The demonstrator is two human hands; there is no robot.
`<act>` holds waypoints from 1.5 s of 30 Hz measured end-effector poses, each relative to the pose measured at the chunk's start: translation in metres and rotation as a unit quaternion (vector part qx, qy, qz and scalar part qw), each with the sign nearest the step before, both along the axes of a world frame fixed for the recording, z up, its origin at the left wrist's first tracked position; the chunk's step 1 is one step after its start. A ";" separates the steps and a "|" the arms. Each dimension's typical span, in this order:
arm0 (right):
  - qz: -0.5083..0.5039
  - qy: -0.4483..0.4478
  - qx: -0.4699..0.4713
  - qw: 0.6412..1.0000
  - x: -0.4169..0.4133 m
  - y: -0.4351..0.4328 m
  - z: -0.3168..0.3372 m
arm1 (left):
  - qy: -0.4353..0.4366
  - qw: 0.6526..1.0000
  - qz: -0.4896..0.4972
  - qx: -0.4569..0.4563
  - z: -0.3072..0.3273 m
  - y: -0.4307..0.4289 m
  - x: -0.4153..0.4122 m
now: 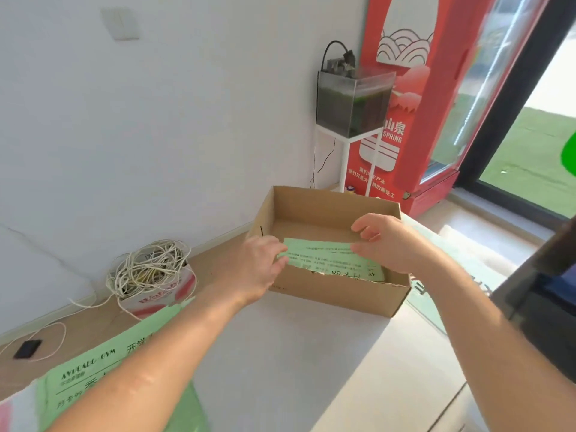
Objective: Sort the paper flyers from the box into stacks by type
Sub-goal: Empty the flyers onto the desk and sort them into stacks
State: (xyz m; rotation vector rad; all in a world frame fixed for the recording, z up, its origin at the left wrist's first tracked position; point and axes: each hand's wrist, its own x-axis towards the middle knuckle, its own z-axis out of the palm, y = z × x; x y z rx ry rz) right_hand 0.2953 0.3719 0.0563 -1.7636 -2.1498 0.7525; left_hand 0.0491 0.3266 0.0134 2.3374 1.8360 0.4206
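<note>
An open cardboard box (336,294) stands on the white table (280,353). A green flyer (327,257) with black print is lifted partly out of the box, tilted up over its near wall. My left hand (258,263) pinches the flyer's left edge. My right hand (389,241) holds its right edge, thumb under, fingers curled above. A stack of green flyers (103,369) lies at the table's near left, partly under my left forearm. More green paper (452,260) lies to the right of the box, behind my right arm.
A small carton with tangled cord (149,275) sits on the floor to the left. A fish tank on a white stand (352,101) and a red drinks fridge (436,88) stand behind the box. A dark object (548,282) intrudes at the right edge.
</note>
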 end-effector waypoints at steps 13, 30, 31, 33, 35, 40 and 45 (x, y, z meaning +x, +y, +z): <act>0.199 -0.316 -0.135 0.918 -0.069 0.067 -0.078 | -0.065 0.989 0.036 -0.129 -0.013 -0.030 -0.020; 0.203 -0.273 -0.104 0.934 -0.072 0.050 -0.077 | 0.007 0.993 0.082 -0.087 -0.018 0.034 0.003; 0.202 -0.240 -0.091 0.945 -0.070 0.049 -0.074 | -0.006 0.991 0.085 -0.099 -0.013 0.041 0.006; 0.189 -0.177 -0.056 0.964 -0.064 0.047 -0.061 | -0.047 0.984 0.094 -0.143 -0.006 0.050 0.009; 0.163 -0.110 -0.022 0.980 -0.059 0.042 -0.042 | -0.100 0.972 0.107 -0.185 0.000 0.052 0.007; 0.112 0.009 0.135 0.984 -0.044 0.013 0.013 | -0.326 0.932 0.159 -0.025 0.034 0.024 -0.004; 0.113 0.116 0.132 0.978 -0.034 -0.045 0.053 | -0.476 0.873 0.107 0.018 0.078 -0.038 -0.006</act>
